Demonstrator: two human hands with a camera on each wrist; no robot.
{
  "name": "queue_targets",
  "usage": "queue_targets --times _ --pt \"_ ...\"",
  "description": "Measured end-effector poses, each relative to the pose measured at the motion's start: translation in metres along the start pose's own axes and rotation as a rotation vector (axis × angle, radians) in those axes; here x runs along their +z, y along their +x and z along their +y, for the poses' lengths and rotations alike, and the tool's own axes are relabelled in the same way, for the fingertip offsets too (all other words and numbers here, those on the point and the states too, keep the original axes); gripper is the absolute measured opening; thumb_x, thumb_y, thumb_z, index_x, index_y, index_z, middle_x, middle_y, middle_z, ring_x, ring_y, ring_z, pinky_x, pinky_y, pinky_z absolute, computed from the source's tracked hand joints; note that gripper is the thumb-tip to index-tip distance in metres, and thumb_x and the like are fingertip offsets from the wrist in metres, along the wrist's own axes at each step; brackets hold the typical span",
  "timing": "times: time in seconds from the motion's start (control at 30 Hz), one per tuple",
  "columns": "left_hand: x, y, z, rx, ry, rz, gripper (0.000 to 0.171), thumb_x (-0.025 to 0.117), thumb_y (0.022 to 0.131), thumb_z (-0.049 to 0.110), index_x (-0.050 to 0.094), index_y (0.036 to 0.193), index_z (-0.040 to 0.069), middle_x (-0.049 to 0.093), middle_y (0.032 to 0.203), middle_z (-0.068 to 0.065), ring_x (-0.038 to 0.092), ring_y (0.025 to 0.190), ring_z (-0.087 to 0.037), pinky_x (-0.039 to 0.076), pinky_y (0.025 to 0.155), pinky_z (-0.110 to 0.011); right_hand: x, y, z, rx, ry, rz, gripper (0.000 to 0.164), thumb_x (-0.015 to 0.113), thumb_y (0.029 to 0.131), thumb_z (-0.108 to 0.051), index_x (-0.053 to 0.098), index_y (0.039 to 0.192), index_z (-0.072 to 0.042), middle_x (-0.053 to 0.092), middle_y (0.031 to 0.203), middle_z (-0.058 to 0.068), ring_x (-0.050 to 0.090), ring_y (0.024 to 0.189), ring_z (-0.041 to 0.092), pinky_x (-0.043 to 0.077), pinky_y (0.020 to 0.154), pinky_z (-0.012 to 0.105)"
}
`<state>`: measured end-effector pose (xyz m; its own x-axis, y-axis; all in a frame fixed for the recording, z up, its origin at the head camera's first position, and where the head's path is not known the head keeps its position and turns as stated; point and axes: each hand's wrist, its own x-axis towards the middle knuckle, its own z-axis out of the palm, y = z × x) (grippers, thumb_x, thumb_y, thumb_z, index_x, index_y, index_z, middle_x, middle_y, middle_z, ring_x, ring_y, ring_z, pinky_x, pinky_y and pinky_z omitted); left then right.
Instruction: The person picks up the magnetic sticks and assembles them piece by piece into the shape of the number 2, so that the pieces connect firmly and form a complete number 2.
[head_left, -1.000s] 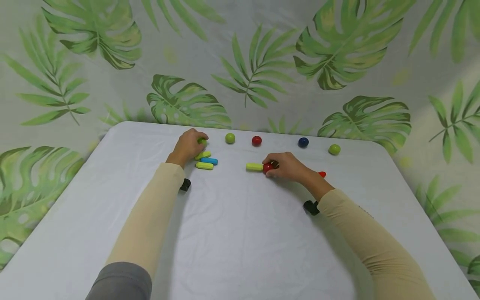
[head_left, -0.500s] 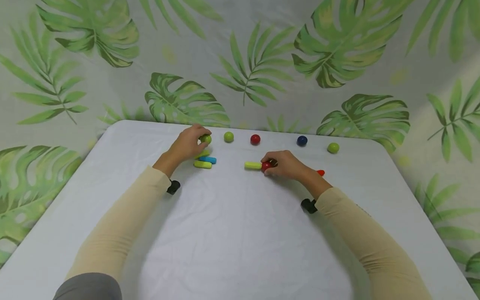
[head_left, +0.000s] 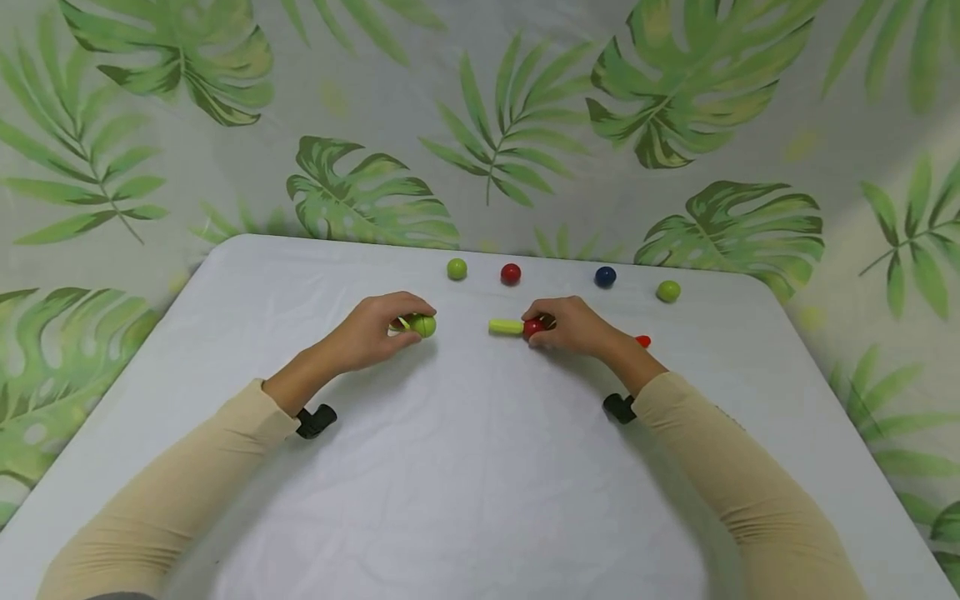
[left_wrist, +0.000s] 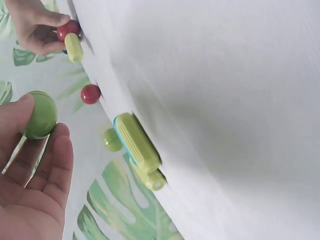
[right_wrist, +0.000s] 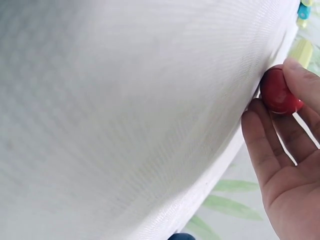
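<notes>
My left hand (head_left: 367,333) pinches a green ball (head_left: 424,325) with a seam line, between thumb and fingers, above the table. In the left wrist view the ball (left_wrist: 42,116) stands clear of the cloth. Past that hand lie ridged yellow-green pieces (left_wrist: 136,142) like short handles, with a blue one mostly hidden behind; the head view has them covered by the hand. My right hand (head_left: 573,325) grips a red ball (head_left: 533,329) low at the table. A yellow-green stick (head_left: 506,327) extends from its left side; whether they are joined I cannot tell.
Along the back of the white table (head_left: 480,467) sit a green ball (head_left: 457,268), a red ball (head_left: 511,274), a dark blue ball (head_left: 605,277) and another green ball (head_left: 668,291). A small red tip (head_left: 643,341) shows behind the right wrist. Leaf-patterned cloth hangs behind.
My left hand has carried the green ball from the back left toward me and slightly right, over the loose pieces. The right hand keeps its place on the red ball.
</notes>
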<state>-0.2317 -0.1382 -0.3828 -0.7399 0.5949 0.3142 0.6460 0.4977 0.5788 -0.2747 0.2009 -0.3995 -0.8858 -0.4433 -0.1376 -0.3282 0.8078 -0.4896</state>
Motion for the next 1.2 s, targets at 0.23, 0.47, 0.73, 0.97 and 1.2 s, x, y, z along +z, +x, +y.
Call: queue_targets --times 0.23,0.47,0.73,0.97,1.2 --pt "0.008 0.000 0.001 0.025 -0.032 -0.007 0.035 0.074 0.084 -0.001 0.066 0.118 0.000 0.071 0.114 -0.012 0.069 0.095 -0.023 0.059 0.084 -0.036 0.001 -0.001 -0.003 -0.010 0.013 -0.003 0.037 0.077 0.087 -0.019 0.067 0.122 -0.013 0.069 0.117 0.009 0.059 0.105 0.023 0.053 0.097 0.040" --pt "0.009 -0.003 0.000 0.043 -0.012 0.004 0.033 0.074 0.083 -0.002 0.068 0.116 -0.001 0.071 0.113 -0.012 0.068 0.094 -0.021 0.059 0.082 -0.033 0.001 -0.001 -0.003 -0.005 0.008 -0.005 0.037 0.077 0.087 -0.019 0.067 0.122 -0.014 0.069 0.117 0.008 0.059 0.105 0.022 0.053 0.096 0.039" --pt "0.019 0.004 0.000 0.022 0.039 -0.007 0.035 0.074 0.084 -0.001 0.068 0.118 0.001 0.071 0.116 -0.010 0.066 0.098 -0.021 0.058 0.083 -0.038 -0.002 -0.002 -0.004 0.000 0.005 -0.008 0.035 0.076 0.087 -0.020 0.067 0.121 -0.014 0.069 0.116 0.007 0.058 0.104 0.022 0.053 0.095 0.039" --pt "0.032 0.020 0.006 -0.054 0.090 -0.112 0.037 0.070 0.088 0.001 0.065 0.124 -0.001 0.069 0.123 -0.013 0.068 0.105 -0.024 0.055 0.094 -0.038 -0.002 -0.004 -0.003 -0.008 0.015 -0.009 0.035 0.077 0.087 -0.019 0.067 0.121 -0.013 0.069 0.118 0.009 0.059 0.105 0.023 0.053 0.097 0.040" --pt "0.046 0.042 0.010 -0.105 0.079 -0.142 0.036 0.066 0.091 0.005 0.063 0.126 -0.002 0.069 0.124 -0.014 0.067 0.106 -0.027 0.055 0.094 -0.038 0.001 -0.004 -0.002 -0.009 0.028 0.000 0.034 0.077 0.086 -0.017 0.067 0.119 -0.014 0.069 0.119 0.009 0.059 0.106 0.023 0.053 0.098 0.041"
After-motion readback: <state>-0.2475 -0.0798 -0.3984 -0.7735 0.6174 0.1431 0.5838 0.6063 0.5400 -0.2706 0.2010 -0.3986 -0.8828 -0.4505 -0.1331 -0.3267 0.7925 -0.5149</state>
